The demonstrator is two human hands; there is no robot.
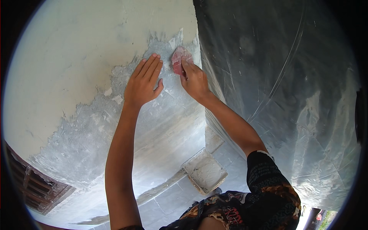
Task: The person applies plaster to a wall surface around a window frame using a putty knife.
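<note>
My left hand [143, 82] lies flat against the wall [92, 34], its fingers stretched out and close together, thumb apart. It rests on a grey patch [96, 126] where the cream coating is gone, near the ragged upper edge. To its right, my right hand [194, 81] grips a flat red piece [181, 58] smeared with white, thumb on the side facing me. The piece is at the wall by the corner, beside peeling flakes. Whether it is a scraper or a folded sheet, I cannot tell.
Dark plastic sheeting [264, 50] hangs along the right side. Below my arms, a tray [206, 171] caked with whitish paste stands on the grey tiled floor [168, 203]. A brown barred window frame [38, 188] is at the lower left.
</note>
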